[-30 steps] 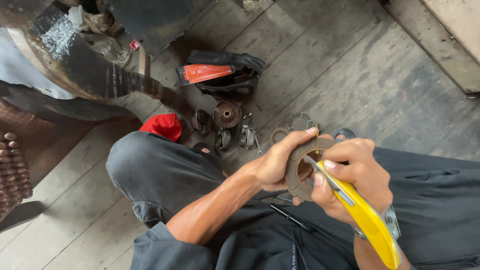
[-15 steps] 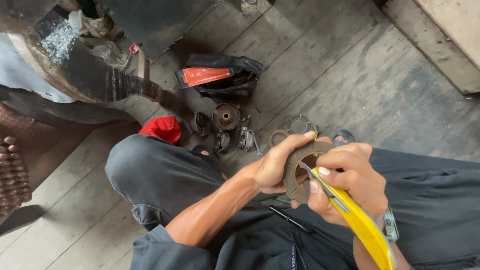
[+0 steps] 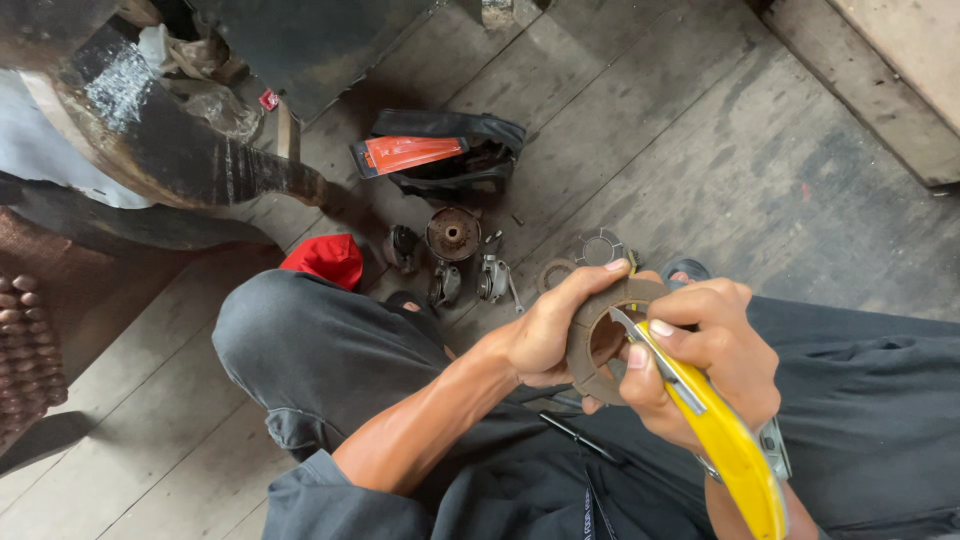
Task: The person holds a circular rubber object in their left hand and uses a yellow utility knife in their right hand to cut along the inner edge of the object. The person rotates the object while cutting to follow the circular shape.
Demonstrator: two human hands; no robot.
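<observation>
While your left hand grips the brown friction ring by its rim above your lap, its flat face tilted toward you, your right hand is closed around the yellow-handled knife, blade tip inside the ring, handle running down-right. Small metal parts lie near on the plank floor, which is open toward the right.

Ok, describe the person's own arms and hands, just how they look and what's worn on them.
Both forearms are bare, with no gloves on the left hand or the right hand. The left arm comes out of a dark grey sleeve pushed up near the elbow. A wristwatch with a pale metal case sits on the right wrist. No rings show.
</observation>
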